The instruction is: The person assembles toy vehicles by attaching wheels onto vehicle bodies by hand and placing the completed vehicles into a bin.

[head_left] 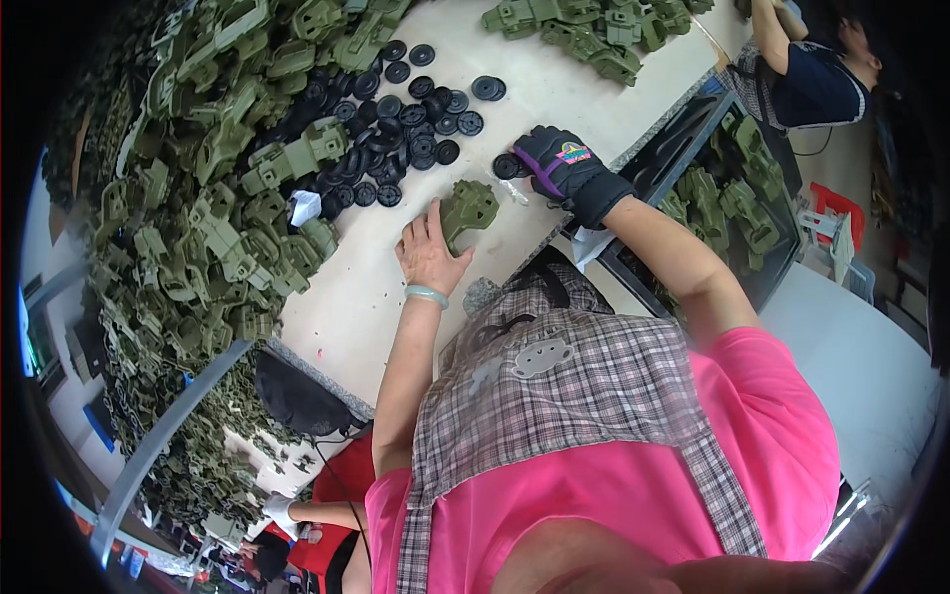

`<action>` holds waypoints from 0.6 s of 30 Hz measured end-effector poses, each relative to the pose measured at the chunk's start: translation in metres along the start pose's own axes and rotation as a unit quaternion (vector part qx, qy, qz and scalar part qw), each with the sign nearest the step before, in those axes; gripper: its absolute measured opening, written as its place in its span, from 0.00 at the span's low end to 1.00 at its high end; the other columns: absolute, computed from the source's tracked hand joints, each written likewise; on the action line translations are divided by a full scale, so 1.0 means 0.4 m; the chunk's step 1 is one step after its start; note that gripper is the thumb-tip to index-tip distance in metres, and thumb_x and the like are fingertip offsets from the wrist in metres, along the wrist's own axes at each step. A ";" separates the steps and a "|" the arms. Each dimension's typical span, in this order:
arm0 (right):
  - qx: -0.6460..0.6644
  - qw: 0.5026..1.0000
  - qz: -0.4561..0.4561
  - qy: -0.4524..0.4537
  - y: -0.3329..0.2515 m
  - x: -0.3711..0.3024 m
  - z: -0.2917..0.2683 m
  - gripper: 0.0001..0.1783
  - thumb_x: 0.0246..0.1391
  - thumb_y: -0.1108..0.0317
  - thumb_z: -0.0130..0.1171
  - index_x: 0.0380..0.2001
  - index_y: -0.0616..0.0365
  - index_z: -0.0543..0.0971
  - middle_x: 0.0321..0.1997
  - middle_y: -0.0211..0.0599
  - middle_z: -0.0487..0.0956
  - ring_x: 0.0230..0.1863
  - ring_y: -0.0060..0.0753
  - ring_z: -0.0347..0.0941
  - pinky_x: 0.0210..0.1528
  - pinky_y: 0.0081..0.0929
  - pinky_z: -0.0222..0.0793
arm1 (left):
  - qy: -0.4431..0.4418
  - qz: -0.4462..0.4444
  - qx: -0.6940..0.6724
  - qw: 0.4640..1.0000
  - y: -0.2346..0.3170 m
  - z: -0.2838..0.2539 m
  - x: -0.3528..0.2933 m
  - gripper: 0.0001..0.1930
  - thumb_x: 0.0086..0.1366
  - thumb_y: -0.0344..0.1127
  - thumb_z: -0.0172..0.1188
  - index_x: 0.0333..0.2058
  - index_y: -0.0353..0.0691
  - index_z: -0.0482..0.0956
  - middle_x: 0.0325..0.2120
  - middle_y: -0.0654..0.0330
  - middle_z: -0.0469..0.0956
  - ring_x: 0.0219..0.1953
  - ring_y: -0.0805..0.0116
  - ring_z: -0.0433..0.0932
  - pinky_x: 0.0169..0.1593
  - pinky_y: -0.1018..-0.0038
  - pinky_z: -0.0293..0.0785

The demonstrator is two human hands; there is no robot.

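My left hand (432, 255), bare with a pale green bangle at the wrist, lies palm down on the pale tabletop. Its fingers are stretched and the thumb stands apart. Between index finger and thumb lies an olive-green plastic toy vehicle body (469, 210), touching or very close to them. To its right, my right hand (569, 173) wears a black and purple glove. Its curled fingers are closed at a round black toy wheel (506, 166), partly covering it. Beside these fingers lies a small clear, whitish piece (512, 192), whose kind I cannot make out.
Black wheels (411, 117) lie heaped beyond my left hand. A high pile of green vehicle bodies (213, 228) fills the left; others (604, 35) lie at the far edge. A dark crate (782, 243) holding green parts stands right. Other people (816, 74) work nearby.
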State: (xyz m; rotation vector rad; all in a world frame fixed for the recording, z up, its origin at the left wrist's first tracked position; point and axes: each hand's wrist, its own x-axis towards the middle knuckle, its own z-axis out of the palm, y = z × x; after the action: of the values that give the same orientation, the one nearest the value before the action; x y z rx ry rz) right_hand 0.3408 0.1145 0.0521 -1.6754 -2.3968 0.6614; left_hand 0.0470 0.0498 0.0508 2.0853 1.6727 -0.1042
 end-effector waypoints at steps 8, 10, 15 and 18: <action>0.066 0.997 -0.010 0.030 0.024 0.002 0.010 0.22 0.46 0.68 0.67 0.47 0.58 0.81 0.46 0.52 0.81 0.52 0.58 0.78 0.54 0.47 0.76 | 0.027 -0.016 -0.038 0.999 -0.026 0.045 0.010 0.49 0.51 0.43 0.77 0.71 0.53 0.63 0.54 0.54 0.74 0.54 0.50 0.78 0.57 0.52 0.76; 0.081 0.996 -0.006 0.032 -0.001 0.018 -0.003 0.22 0.46 0.67 0.68 0.48 0.58 0.81 0.46 0.52 0.81 0.52 0.58 0.77 0.55 0.47 0.75 | 0.036 -0.034 -0.033 0.998 -0.026 0.051 -0.001 0.48 0.51 0.43 0.77 0.71 0.54 0.63 0.53 0.54 0.74 0.55 0.51 0.78 0.56 0.52 0.76; 0.085 0.993 0.085 0.004 -0.019 0.058 -0.036 0.25 0.50 0.63 0.71 0.50 0.59 0.80 0.47 0.54 0.81 0.53 0.59 0.77 0.56 0.47 0.74 | 0.028 -0.042 -0.047 0.998 -0.025 0.049 -0.017 0.47 0.53 0.44 0.75 0.71 0.55 0.64 0.55 0.54 0.74 0.55 0.51 0.78 0.57 0.51 0.75; 0.112 0.992 0.050 0.013 -0.011 0.026 -0.036 0.26 0.49 0.63 0.70 0.52 0.59 0.79 0.48 0.54 0.80 0.53 0.60 0.77 0.56 0.47 0.74 | 0.019 -0.034 -0.051 0.998 -0.028 0.046 -0.017 0.46 0.54 0.46 0.74 0.72 0.55 0.64 0.57 0.52 0.73 0.56 0.51 0.77 0.57 0.51 0.74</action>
State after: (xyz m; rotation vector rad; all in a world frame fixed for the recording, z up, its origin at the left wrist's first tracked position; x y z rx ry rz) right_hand 0.3382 0.1266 0.0656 -1.7043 -2.1402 0.8818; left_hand 0.0386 0.0379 0.0331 1.9671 1.7357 -0.0013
